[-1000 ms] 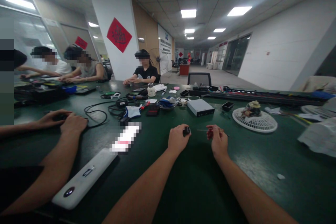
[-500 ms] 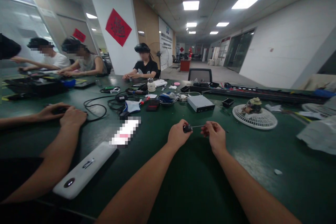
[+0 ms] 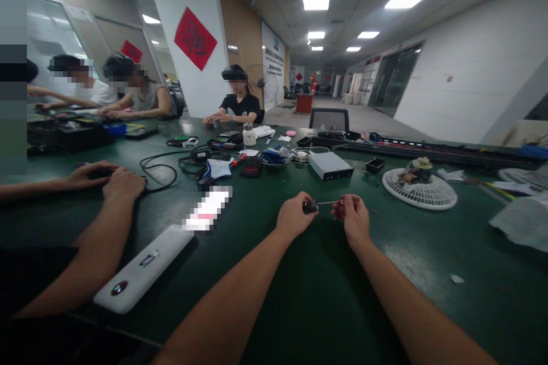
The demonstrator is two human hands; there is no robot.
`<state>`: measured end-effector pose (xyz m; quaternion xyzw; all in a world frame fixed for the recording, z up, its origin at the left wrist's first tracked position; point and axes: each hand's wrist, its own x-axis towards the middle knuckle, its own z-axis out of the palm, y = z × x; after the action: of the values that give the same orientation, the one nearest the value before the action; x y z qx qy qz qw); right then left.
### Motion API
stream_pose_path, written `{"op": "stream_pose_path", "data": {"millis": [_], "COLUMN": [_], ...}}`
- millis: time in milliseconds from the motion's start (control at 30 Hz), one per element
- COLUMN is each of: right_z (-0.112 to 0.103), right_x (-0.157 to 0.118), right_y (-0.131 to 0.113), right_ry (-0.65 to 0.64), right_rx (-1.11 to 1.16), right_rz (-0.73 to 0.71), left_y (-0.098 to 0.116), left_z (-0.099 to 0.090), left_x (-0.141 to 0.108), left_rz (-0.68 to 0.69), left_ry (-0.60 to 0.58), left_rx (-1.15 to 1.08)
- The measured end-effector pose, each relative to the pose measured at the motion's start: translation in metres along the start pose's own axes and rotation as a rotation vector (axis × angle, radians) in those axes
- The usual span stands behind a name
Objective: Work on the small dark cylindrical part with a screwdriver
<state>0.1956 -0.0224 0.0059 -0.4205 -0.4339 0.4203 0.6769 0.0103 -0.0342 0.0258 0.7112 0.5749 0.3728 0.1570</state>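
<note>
My left hand (image 3: 295, 217) is closed around the dark handle of what looks like a screwdriver (image 3: 311, 207). Its thin metal shaft points to the right, level above the green table. At the far end of the shaft, the fingers of my right hand (image 3: 355, 219) are pinched together by the tip. Whether they grip the tip itself or some small part there is hidden by the fingers.
Beyond my hands lies a grey metal drive box (image 3: 330, 165); right of it, a white fan grille (image 3: 419, 188) bears a motor. A long white power bank-like case (image 3: 145, 268) lies left, beside a co-worker's arms (image 3: 107, 222). Cables (image 3: 160, 174) and a crumpled plastic bag (image 3: 520, 217) flank the area.
The whole view has shifted slightly as my head moved. Both hands keep nearly the same hold and spacing; the right fingers look curled a little more around the shaft's tip.
</note>
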Motion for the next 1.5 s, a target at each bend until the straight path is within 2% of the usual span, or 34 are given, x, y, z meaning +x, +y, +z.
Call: {"op": "stream_pose_path", "data": {"millis": [233,500,667,900,1067,1267,1500], "right_z": [0.0008,-0.0003,-0.0002,-0.001,-0.0005,-0.0017,-0.0006], "right_x": [-0.0005,-0.0003,0.0003,-0.0005,0.0002,0.0,-0.0019], "right_y": [0.0004,0.0001,0.0007,-0.0008,-0.0007,-0.0009,-0.002], "right_ry": [-0.007,0.008,-0.003,-0.004,-0.013,0.014,-0.021], "right_rx": [0.061,0.011,0.031,0.039,0.043,0.013,0.026], "right_rz": [0.011,0.049,0.022,0.069,0.031,0.055,0.033], "left_y": [-0.0026,-0.0003,0.0011,-0.0016,-0.0015,-0.0025,-0.0045], "left_z": [0.0003,-0.0014,-0.0021,-0.0001,0.0009,0.0031,0.0036], "left_x": [0.0002,-0.001,-0.0004,-0.0002,0.0001,0.0001,0.0011], "left_rz": [0.011,0.008,-0.004,0.017,0.004,0.021,0.039], "left_ry": [-0.006,0.007,-0.026,0.007,0.001,0.011,0.0], "left_rx": [-0.01,0.017,0.017,0.017,0.007,0.0,0.009]}}
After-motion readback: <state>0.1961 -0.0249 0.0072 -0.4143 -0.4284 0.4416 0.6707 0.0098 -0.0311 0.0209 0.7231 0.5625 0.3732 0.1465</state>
